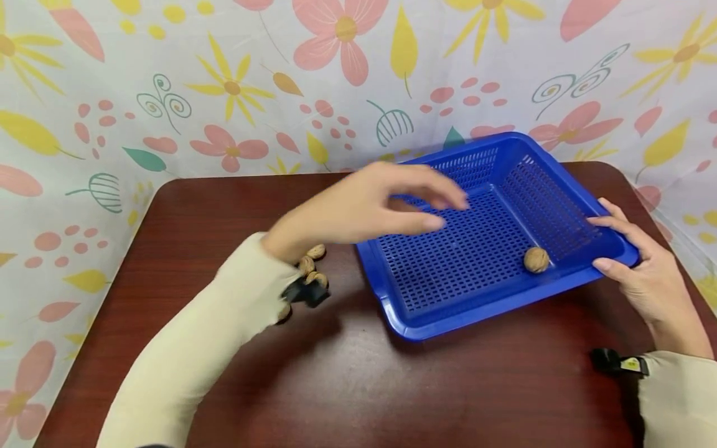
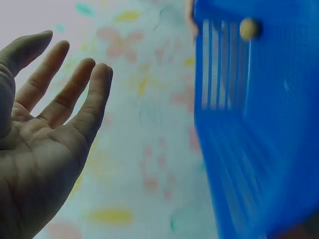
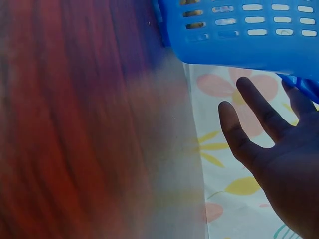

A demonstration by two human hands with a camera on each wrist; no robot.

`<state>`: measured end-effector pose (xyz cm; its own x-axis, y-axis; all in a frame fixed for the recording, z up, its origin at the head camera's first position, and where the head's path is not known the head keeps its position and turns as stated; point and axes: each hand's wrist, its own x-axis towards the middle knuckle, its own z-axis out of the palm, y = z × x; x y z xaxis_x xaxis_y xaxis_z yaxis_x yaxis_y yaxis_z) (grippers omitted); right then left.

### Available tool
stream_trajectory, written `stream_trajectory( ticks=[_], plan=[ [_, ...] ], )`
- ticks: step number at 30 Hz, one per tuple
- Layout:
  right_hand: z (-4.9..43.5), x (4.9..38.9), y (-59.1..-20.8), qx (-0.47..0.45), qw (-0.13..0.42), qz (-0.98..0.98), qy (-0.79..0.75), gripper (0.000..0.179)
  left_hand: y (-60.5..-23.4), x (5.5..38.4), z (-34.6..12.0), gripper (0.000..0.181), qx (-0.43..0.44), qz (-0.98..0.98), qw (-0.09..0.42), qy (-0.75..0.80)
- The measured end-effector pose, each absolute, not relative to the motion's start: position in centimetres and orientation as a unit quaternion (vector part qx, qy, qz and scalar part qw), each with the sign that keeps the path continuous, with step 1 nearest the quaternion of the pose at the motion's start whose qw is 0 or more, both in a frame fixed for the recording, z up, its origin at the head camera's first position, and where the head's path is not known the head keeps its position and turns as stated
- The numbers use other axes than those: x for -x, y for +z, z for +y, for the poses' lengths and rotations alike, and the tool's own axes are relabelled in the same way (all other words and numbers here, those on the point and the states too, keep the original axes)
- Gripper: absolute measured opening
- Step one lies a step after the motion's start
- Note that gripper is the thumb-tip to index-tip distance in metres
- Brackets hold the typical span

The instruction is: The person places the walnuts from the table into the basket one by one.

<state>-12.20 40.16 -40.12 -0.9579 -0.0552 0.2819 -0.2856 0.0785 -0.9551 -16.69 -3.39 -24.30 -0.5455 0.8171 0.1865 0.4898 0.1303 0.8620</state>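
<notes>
A blue plastic basket (image 1: 448, 320) with slotted walls is at the right of the table, and one walnut (image 1: 536, 260) lies in its near right corner. My left hand (image 1: 370, 208) is over the basket's left side, fingers loosely bent and thumb apart; the left wrist view shows its palm (image 2: 42, 154) with nothing in it. With thumb and fingers spread around the basket's near right corner, my right hand (image 1: 644, 270) grips the rim. Several walnuts (image 1: 306, 266) lie on the table left of the basket, partly hidden by the left wrist.
The dark red wooden table (image 1: 476, 386) has rounded far corners. Behind it hangs a white cloth (image 1: 347, 118) printed with flowers and leaves, close to the basket's far side. Each sleeve carries a black wrist strap (image 1: 305, 291).
</notes>
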Motion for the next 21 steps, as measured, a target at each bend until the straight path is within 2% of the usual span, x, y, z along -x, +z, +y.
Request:
stream_trajectory(
  ticks=[4,6,13,21],
  plan=[
    [40.1,12.2,-40.2,-0.120,0.098,-0.733,0.663,0.053,-27.0,14.6,-10.0,0.029,-0.369,0.779,0.111,0.495],
    [40.1,12.3,-40.2,-0.120,0.103,-0.731,0.663,0.054,-28.6,13.4,-12.7,0.029,-0.325,0.797,0.097,0.501],
    [40.1,12.1,-40.4,-0.128,0.117,-0.713,0.679,0.053,-34.6,9.3,-18.7,0.029,-0.197,0.788,0.131,0.568],
    [39.6,11.9,-40.5,-0.131,0.111,-0.712,0.681,0.052,-38.6,6.5,-22.1,0.038,-0.137,0.813,0.145,0.547]
  ],
)
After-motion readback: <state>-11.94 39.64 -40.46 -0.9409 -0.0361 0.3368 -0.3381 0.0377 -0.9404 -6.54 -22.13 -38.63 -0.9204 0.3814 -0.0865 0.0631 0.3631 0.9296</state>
